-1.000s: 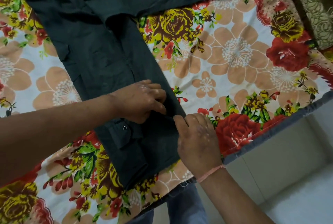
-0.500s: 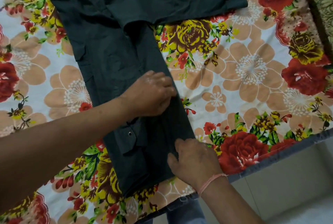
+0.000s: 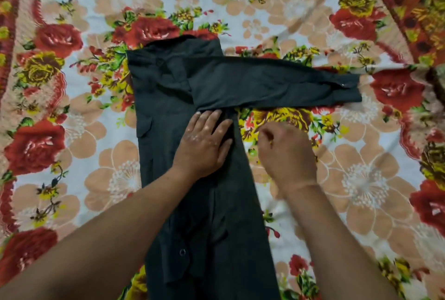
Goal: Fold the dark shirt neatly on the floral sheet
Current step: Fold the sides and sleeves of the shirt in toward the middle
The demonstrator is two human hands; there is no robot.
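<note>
Head view, single frame. The dark shirt (image 3: 168, 97) lies flat on the floral sheet (image 3: 361, 179) as a long narrow strip, running from the upper centre of the frame down to the bottom centre edge. One sleeve (image 3: 277, 85) stretches out sideways from the top of the strip toward the right of the frame, lying flat on the sheet, with its cuff (image 3: 346, 87) at the far right end. A pocket flap (image 3: 144, 127) shows on the strip's left edge, and a round snap (image 3: 182, 251) shows low on the strip near my left forearm. My left hand (image 3: 204, 145) rests palm down on the middle of the strip, fingers straight and slightly spread, fingertips just below the sleeve's lower edge; it grips nothing. My right hand (image 3: 286, 155) sits just beside the strip's right edge, over the sheet, back of the hand up and fingers curled under. Its fingertips are hidden, so I cannot tell whether it pinches cloth or holds nothing. Both forearms enter from the bottom of the frame.
</note>
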